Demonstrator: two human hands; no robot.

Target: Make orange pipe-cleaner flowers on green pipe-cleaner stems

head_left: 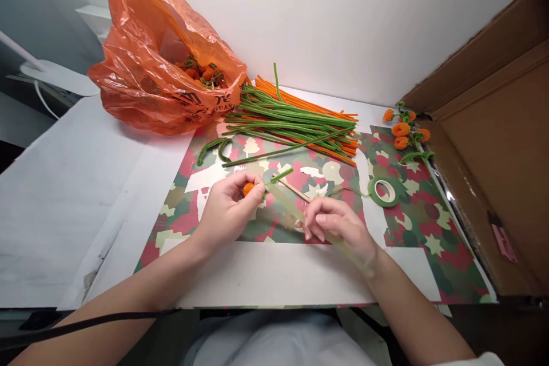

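Observation:
My left hand pinches a small orange pompom flower with a short green pipe-cleaner stem. A pale green strip of floral tape stretches from that flower down to my right hand, which grips it and lets the rest trail over my wrist. A thin wooden stick lies on the mat between both hands. The green tape roll sits just right of my right hand.
A camouflage-patterned mat covers the white table. Behind lie a pile of green and orange pipe cleaners, an orange plastic bag holding finished flowers, several finished orange flowers at right, and a cardboard box.

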